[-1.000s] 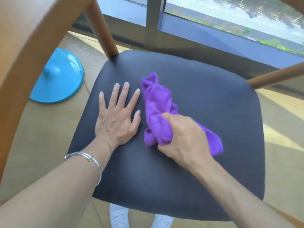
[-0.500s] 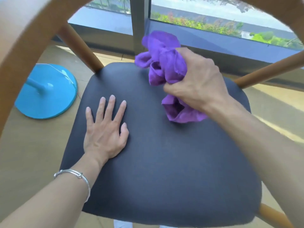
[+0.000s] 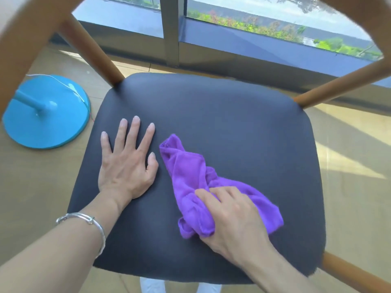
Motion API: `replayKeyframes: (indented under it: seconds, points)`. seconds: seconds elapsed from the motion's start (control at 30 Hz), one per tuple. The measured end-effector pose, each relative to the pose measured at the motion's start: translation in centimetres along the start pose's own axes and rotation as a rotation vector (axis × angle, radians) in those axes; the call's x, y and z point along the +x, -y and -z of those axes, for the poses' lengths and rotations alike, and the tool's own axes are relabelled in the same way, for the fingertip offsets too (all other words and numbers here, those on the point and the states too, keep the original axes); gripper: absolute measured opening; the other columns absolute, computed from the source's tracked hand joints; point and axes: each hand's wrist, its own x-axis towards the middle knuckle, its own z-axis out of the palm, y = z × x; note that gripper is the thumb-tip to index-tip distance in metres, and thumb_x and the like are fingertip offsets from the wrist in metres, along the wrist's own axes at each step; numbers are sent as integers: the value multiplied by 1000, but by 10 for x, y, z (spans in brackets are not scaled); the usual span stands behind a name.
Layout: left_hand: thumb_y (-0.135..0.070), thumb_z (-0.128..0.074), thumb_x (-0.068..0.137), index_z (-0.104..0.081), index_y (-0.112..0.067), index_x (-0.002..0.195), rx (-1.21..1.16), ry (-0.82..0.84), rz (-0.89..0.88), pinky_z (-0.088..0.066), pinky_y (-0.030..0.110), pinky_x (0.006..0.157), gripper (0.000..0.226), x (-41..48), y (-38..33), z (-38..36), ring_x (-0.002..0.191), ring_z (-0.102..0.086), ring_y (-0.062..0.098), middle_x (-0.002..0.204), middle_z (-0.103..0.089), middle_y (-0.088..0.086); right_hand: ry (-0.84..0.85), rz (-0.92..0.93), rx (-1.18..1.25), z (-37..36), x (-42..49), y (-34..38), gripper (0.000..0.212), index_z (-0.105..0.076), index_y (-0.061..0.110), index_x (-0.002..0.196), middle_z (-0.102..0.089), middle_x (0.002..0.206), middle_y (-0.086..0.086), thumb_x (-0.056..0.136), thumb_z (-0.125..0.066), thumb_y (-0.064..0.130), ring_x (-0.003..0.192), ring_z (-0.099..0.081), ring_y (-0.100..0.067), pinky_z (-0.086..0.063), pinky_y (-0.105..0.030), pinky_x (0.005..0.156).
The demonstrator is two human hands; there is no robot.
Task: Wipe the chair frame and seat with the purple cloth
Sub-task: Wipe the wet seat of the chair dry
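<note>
The chair's dark padded seat (image 3: 232,123) fills the middle of the view, with its wooden frame (image 3: 93,51) rising at the back left and another wooden leg (image 3: 338,87) at the back right. The purple cloth (image 3: 186,178) lies crumpled on the seat's near half. My right hand (image 3: 234,218) presses on the cloth's near end and grips it. My left hand (image 3: 127,163) lies flat on the seat with fingers spread, just left of the cloth, holding nothing.
A blue round stand base (image 3: 46,115) with a thin white cord sits on the wooden floor to the left. A window wall (image 3: 171,30) runs behind the chair. White shoes (image 3: 152,285) show under the seat's front edge.
My right hand, which had lifted the bunched cloth above the seat's back, has brought it down onto the near half of the seat. My left hand stays flat on the seat.
</note>
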Motion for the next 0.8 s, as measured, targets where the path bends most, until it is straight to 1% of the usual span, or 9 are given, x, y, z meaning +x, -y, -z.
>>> replayKeyframes:
  seconds: [0.13,0.23,0.33,0.43,0.53,0.6,0.67,0.73,0.8]
  points:
    - [-41,-19,84,-22,-23,148,3,6,9,-12,59,110,66,1,0,0,142,-13,29,155,-19,9,52,-78,89,15,-3,-1,48,-61,32,105,-60,82,12,62,-47,48,76,-60,-24,-51,-36,57]
    - [-41,-18,84,-22,-22,148,-1,3,8,-11,59,110,66,1,0,0,142,-13,30,155,-19,10,-116,-155,167,57,32,-10,48,-62,29,110,-62,89,9,62,-59,36,80,-57,-27,-51,-36,66]
    - [-41,-18,85,-22,-23,148,1,1,11,-11,59,110,66,0,-1,0,142,-13,29,155,-19,9,-298,-168,211,111,71,-20,61,-61,24,115,-63,97,-3,55,-72,30,89,-57,-33,-49,-43,76]
    - [-41,-18,85,-22,-23,148,7,2,16,-11,58,110,65,0,-1,0,142,-13,29,155,-19,9,-377,-142,141,145,103,-26,61,-58,26,120,-61,106,-4,60,-67,33,95,-56,-33,-48,-45,79]
    - [-41,-17,85,-23,-23,148,1,-4,19,-10,58,110,65,1,-2,0,142,-13,29,155,-19,9,-412,-86,12,134,113,-30,64,-56,24,125,-60,112,-6,63,-54,39,100,-55,-37,-48,-48,80]
    - [-40,-18,85,-23,-23,148,-4,-6,20,-11,59,110,65,1,-2,1,142,-14,29,155,-20,10,-286,-66,-33,94,99,-33,67,-58,20,125,-61,111,-11,62,-55,41,99,-57,-40,-51,-49,74]
    - [-39,-20,84,-25,-22,147,0,-8,19,-13,60,109,65,1,-2,1,142,-15,30,154,-21,10,-45,-36,-93,49,78,-32,72,-58,23,126,-59,116,-13,57,-68,39,107,-56,-41,-51,-53,75]
    - [-39,-21,84,-26,-22,147,0,-4,12,-14,60,109,65,1,-2,0,141,-16,30,154,-22,11,210,-40,-89,31,66,-35,89,-44,37,138,-41,142,-10,56,-76,46,135,-34,-35,-40,-57,97]
    - [-39,-22,84,-26,-21,147,1,-4,10,-15,61,109,65,2,0,0,141,-16,30,154,-23,11,374,-134,100,50,69,-36,102,-23,50,145,-12,158,4,58,-74,66,147,-1,-18,-14,-52,116]
